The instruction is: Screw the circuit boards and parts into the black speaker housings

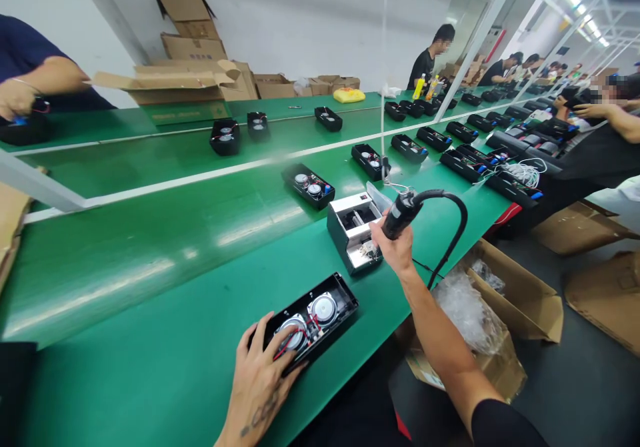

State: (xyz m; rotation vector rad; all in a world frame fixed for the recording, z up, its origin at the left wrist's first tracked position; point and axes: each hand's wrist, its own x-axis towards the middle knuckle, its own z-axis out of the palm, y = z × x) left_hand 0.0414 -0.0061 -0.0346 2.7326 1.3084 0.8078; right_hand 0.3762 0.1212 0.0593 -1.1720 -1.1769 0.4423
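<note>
My left hand (267,360) grips the near-left end of a black speaker housing (345,300), fingers over its rim and thumb along the near side. Inside the open housing are two round speaker drivers (323,309) with red and black wires. My right hand (395,243) is wrapped around a black electric screwdriver (401,213) with a thick black cable, held tilted. Its lower end is over the front of a screw feeder (353,227), a black and silver box just beyond the housing; the bit's tip is hard to make out.
Several open speaker housings (310,185) lie along the green conveyor belt (200,213). A thin white cord (384,67) hangs down to the screwdriver. Cardboard boxes (520,293) with clear plastic stand at right below the table edge. Co-workers (431,57) are across the line and at right.
</note>
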